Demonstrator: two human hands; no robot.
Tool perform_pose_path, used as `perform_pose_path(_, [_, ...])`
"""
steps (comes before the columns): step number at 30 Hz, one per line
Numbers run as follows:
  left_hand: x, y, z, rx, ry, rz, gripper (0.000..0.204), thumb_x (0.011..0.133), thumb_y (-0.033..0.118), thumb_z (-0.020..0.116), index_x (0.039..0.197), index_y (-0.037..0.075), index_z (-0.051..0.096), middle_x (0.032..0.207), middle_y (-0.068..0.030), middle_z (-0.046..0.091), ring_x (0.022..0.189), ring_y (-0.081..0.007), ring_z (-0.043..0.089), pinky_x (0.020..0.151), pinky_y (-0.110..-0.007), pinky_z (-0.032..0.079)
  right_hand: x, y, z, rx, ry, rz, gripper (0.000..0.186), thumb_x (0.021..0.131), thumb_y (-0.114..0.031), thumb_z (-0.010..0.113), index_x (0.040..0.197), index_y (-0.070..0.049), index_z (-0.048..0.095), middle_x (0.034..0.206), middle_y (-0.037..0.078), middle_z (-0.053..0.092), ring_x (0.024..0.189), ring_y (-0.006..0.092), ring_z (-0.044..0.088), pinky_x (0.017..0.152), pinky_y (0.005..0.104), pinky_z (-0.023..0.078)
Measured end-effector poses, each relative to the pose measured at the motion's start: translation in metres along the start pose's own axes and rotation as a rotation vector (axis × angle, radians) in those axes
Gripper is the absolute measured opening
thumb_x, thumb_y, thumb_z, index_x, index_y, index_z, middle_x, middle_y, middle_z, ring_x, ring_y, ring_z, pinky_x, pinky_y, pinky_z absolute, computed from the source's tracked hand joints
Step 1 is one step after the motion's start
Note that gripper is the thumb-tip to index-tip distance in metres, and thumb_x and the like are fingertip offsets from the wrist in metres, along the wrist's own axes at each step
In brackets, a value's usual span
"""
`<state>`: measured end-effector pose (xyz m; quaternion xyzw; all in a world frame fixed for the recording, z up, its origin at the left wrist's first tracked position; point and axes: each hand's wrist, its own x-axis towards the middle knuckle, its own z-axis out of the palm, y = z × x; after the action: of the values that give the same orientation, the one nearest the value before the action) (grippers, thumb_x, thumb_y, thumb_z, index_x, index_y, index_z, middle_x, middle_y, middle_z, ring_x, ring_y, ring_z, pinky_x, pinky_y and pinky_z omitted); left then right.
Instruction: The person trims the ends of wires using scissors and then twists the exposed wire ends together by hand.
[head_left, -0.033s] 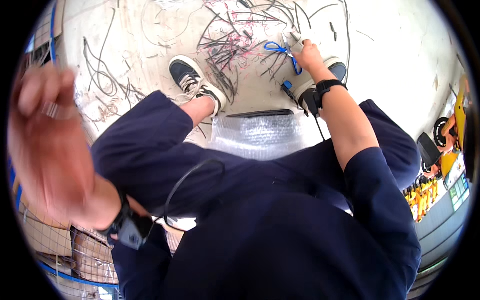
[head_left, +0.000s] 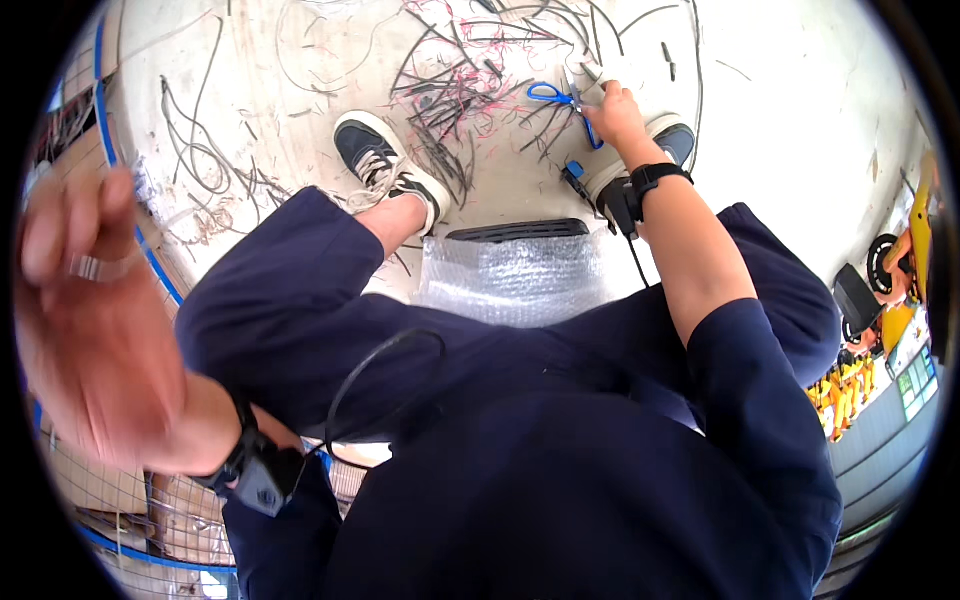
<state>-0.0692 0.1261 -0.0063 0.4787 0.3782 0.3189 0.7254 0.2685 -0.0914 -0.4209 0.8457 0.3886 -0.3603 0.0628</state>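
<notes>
Pale floor (head_left: 790, 110), marked and littered, fills the upper half of the head view, centre taken as the hub. Dark and pink wire clippings (head_left: 440, 100) lie heaped at 12 o'clock; longer loose wires (head_left: 185, 130) curl at 10 o'clock. Wire mesh with blue framing (head_left: 150, 555) stands at 8 o'clock, and yellow articles (head_left: 905, 270) are noted at 3 o'clock.

Blue-handled scissors (head_left: 576, 104) lie on the floor between 12 and 1 o'clock, beside the clippings, blades pointing toward 12. Right hand (head_left: 617, 117) is at 1 o'clock, just beside them, fingers bent; whether they grip anything cannot be told. One small grey piece (head_left: 594, 93) sits at the fingertips, contact undetermined.

Left hand (head_left: 110, 330) is raised at 9 o'clock, partly blurred, fingers apart and loosely curved, with a pale band on one finger. A black device (head_left: 265, 485) is strapped at that wrist, with a cable (head_left: 350, 385) attached.

Bubble wrap (head_left: 510, 270) lies between the legs near the hub, a flat black item (head_left: 520, 230) showing at its 12 o'clock edge. Dark shoes occupy 11 o'clock (head_left: 375, 160) and between 1 and 2 o'clock (head_left: 677, 140).
</notes>
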Motion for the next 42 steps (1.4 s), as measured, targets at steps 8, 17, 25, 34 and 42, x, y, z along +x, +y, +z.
perform_pose_path(8, [-0.014,-0.010,0.010,-0.020,0.001,0.093,0.024,0.098,0.029,0.050,0.100,0.007,0.058,0.078,-0.0035,0.050,0.080,-0.0176,0.043,0.082,-0.037,0.032,0.000,-0.004,0.015,-0.190,0.006,-0.100,0.033,0.086,-0.022,0.059,0.114,-0.007,0.050,0.116,0.015,0.058,0.109,0.0320,0.056,0.091,0.0440,0.046])
perform_pose_path(17, [-0.034,-0.017,0.043,0.460,-0.115,0.137,0.026,0.103,0.026,0.038,0.100,0.005,0.053,0.083,-0.0018,0.043,0.084,-0.0135,0.044,0.084,-0.032,0.036,-0.011,-0.012,-0.006,-0.017,0.011,-0.135,0.025,0.081,-0.024,0.067,0.095,-0.004,0.061,0.094,0.018,0.066,0.093,0.0331,0.063,0.083,0.0418,0.049])
perform_pose_path(25, [-0.032,-0.045,0.084,-0.095,-0.107,-0.174,0.030,0.096,0.015,0.055,0.118,-0.005,0.059,0.091,-0.0048,0.062,0.082,-0.0113,0.055,0.077,-0.026,0.046,-0.062,-0.068,-0.226,0.733,-0.174,-0.330,0.016,0.089,-0.017,0.062,0.096,-0.004,0.056,0.092,0.010,0.069,0.075,0.0165,0.064,0.073,0.0282,0.050])
perform_pose_path(34, [-0.042,-0.037,0.112,-0.068,-0.266,-0.057,0.030,0.094,0.006,0.056,0.122,-0.004,0.058,0.098,-0.0078,0.065,0.082,-0.0116,0.058,0.072,-0.025,0.048,-0.274,-0.107,-0.328,0.849,-0.094,-0.836,0.026,0.095,-0.008,0.052,0.120,0.002,0.049,0.093,0.008,0.066,0.088,0.0117,0.062,0.080,0.0250,0.048])
perform_pose_path(42, [-0.062,-0.034,0.117,-0.255,-0.351,-0.202,0.037,0.091,0.006,0.058,0.123,-0.010,0.052,0.103,-0.0150,0.066,0.082,-0.0158,0.065,0.071,-0.024,0.052,-0.320,-0.124,-0.313,0.893,-0.451,-0.834,0.017,0.095,-0.006,0.051,0.110,0.004,0.048,0.085,0.010,0.065,0.079,0.0150,0.065,0.075,0.0290,0.053])
